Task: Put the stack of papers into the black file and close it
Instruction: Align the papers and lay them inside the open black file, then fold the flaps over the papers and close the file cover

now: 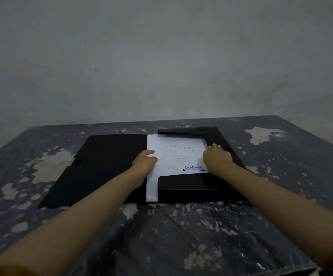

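The black file point(106, 166) lies open on the table, its cover spread flat to the left. The stack of white papers point(179, 156) rests in the right half, tucked under the black far, near and right flaps. The top sheet carries faint print and a blue stamp near its lower right corner. My left hand point(144, 164) grips the stack's left edge. My right hand point(217, 158) presses down at the stack's right edge, fingers curled against the right flap.
A dark table point(181, 236) with worn pale patches carries the file. A plain grey wall point(161, 56) stands right behind the table's far edge. The table's right edge runs diagonally at the far right.
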The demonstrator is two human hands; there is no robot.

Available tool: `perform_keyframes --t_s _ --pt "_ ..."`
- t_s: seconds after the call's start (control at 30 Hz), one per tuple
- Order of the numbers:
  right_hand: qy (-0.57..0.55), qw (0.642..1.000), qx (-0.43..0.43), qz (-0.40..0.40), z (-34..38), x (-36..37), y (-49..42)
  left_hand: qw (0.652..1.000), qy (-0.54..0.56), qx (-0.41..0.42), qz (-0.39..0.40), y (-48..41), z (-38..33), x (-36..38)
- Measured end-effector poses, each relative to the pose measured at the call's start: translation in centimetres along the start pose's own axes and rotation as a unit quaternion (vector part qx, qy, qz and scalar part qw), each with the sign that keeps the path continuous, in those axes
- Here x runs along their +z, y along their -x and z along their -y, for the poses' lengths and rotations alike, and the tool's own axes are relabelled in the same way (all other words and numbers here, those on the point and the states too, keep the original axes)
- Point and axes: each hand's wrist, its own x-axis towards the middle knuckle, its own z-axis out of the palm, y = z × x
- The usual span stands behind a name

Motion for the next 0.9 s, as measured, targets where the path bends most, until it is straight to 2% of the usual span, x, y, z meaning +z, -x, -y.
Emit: perform_keyframes --t_s 0.27,0.53,0.7,0.8,0.9 --pt "-0.008 1.0 0.0 -0.004 0.0 0.4 0.0 0.998 0.046 -0.035 0.025 -0.3 -1.5 2.1" --pt "-0.007 1.0 -0.005 -0.011 0.0 0.6 0.5 0.998 0.037 -0.006 0.06 -0.3 -2.2 3.6" --pt "-0.055 0.998 0.002 -0.022 0.4 -0.3 0.8 0.998 0.049 -0.015 0.036 0.2 -1.3 1.9" --pt "-0.094 0.99 -0.087 -0.059 2.1 -1.1 1.0 0.999 -0.013 0.019 -0.047 1.2 0.2 0.2" --pt "-0.104 0.953 -0.268 -0.094 5.8 -2.1 2.0 0.987 -0.111 -0.011 -0.12 2.8 2.0 -2.1"
